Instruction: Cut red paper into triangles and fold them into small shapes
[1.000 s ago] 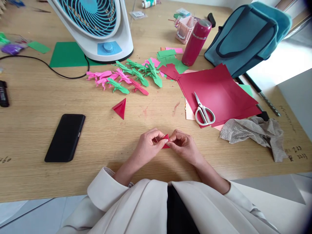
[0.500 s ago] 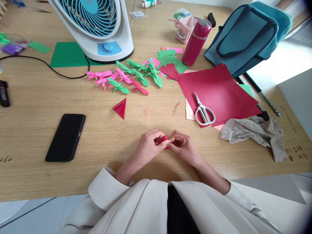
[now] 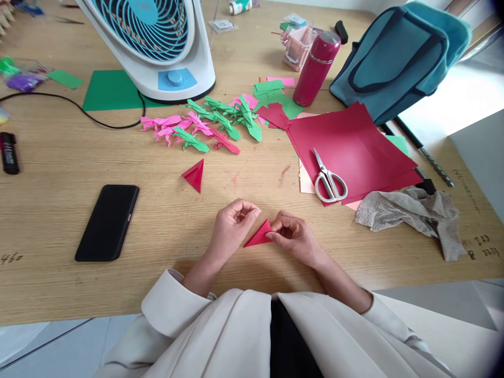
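A small red folded paper triangle is pinched at its right side between the thumb and fingers of my right hand. My left hand is just up and to the left of it, apart from the paper, with thumb and fingertips pressed together and nothing visible in them. Farther up the table lies a second red folded triangle, with creases showing. Beyond it is a heap of pink, green and red folded paper figures.
White-handled scissors lie on red paper sheets at the right, beside a crumpled cloth. A black phone is on the left. Behind stand a fan, a red flask and a teal bag.
My left hand has let go of the red paper triangle and moved up and left. More of the triangle shows now; my right hand keeps its pinch in nearly the same place.
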